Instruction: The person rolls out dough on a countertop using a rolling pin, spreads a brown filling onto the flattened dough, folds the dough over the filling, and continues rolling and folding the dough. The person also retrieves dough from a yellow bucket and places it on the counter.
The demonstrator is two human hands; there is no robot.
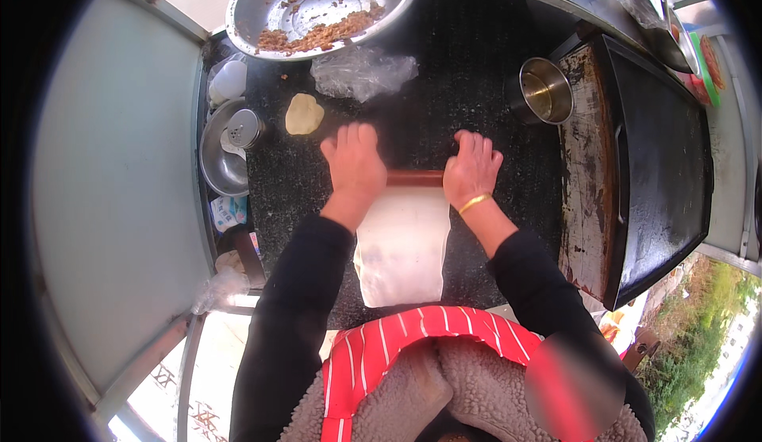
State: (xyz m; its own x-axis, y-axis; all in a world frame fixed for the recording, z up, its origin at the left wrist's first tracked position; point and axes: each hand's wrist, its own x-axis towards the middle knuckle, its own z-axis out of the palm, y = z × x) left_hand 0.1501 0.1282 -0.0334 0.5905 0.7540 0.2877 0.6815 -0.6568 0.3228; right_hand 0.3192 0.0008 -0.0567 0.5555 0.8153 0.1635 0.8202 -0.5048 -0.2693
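Note:
Both my hands grip a reddish-brown rolling pin (415, 178) lying crosswise. My left hand (355, 159) covers its left end, and my right hand (473, 168), with a gold bracelet at the wrist, covers the right end. A long, thin sheet of pale dough (405, 245) stretches from the pin towards my body on the black worktop (297, 186). The dough's far edge meets the pin, so I cannot tell how far it runs beneath. Beyond my left hand lies a small round lump of dough (304, 114).
A steel basin (309, 10) holding brown minced filling stands at the back, with crumpled clear plastic (363, 74) before it. A metal cup (545, 92) with yellowish liquid stands right, beside a black griddle (661, 168). At left are a shaker (244, 128) and steel bowl (214, 159).

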